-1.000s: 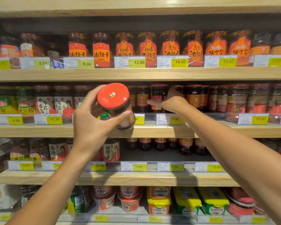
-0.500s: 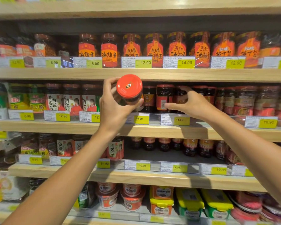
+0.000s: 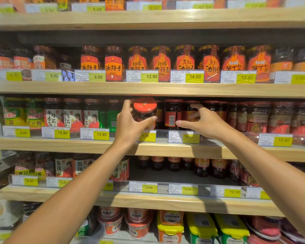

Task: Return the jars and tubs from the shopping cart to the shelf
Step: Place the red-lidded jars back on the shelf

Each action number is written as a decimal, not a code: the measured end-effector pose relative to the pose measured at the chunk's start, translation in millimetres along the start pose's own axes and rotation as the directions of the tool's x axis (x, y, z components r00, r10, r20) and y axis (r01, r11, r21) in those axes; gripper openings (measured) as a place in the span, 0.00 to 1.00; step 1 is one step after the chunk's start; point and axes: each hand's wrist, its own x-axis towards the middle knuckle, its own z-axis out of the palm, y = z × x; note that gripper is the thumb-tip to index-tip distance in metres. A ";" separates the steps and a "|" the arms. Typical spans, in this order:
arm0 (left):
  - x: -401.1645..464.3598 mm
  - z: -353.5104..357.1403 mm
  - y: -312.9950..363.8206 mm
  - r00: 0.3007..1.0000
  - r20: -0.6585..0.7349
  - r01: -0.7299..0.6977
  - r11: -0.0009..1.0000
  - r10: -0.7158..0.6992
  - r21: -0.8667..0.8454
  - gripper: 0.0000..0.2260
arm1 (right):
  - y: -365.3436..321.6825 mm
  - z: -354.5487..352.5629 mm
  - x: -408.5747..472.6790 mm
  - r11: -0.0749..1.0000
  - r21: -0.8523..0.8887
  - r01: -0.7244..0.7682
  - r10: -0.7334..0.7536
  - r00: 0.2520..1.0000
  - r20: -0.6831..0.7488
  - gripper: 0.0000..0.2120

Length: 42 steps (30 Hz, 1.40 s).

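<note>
Fingers and thumb of the left hand (image 3: 130,127) curl round a red-lidded jar (image 3: 144,111) at frame centre, tilted above the shelf (image 3: 165,150). Just right, the right hand (image 3: 206,122) reaches among standing jars (image 3: 173,113), fingers apart, gripping nothing.

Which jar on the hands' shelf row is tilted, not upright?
The red-lidded jar gripped by the left hand, above the 16.90 price tag. Its lid top faces the camera; the neighbouring jars stand upright.
</note>
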 end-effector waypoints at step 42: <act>-101.2 25.4 61.1 0.710 0.594 -0.603 0.763 0.378 0.235 0.27 | 57.5 -32.0 -158.8 0.857 -0.438 0.273 -0.326 0.944 -0.049 0.37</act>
